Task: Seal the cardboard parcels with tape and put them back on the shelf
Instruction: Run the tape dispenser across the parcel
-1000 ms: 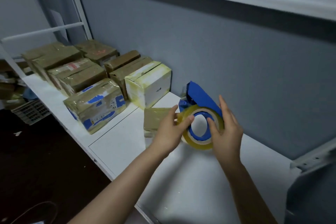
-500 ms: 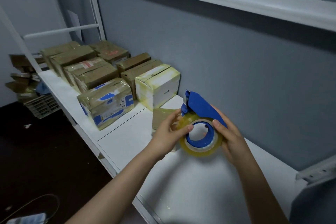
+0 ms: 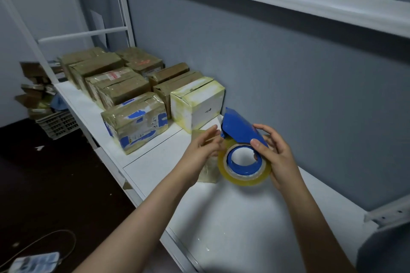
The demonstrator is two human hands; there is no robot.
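Blue tape dispenser (image 3: 240, 127) with roll (image 3: 244, 178) — gripped in right hand (image 3: 277, 157) above the shelf (image 3: 159, 162). Left hand (image 3: 203, 148) had lifted off the roll, fingers loose, before the small parcel (image 3: 209, 173) — taping apparently not begun.

The tape dispenser (image 3: 240, 127) is blue plastic, smooth with a soft gloss. Its tape roll (image 3: 244, 178) is clear yellowish film and shiny. The shelf board (image 3: 233, 224) is white, smooth and a little reflecting. At ten o'clock from the dispenser, the cardboard parcels (image 3: 119, 88) are matt brown under glossy, wrinkled tape. The wall (image 3: 288, 73) looks matt grey.
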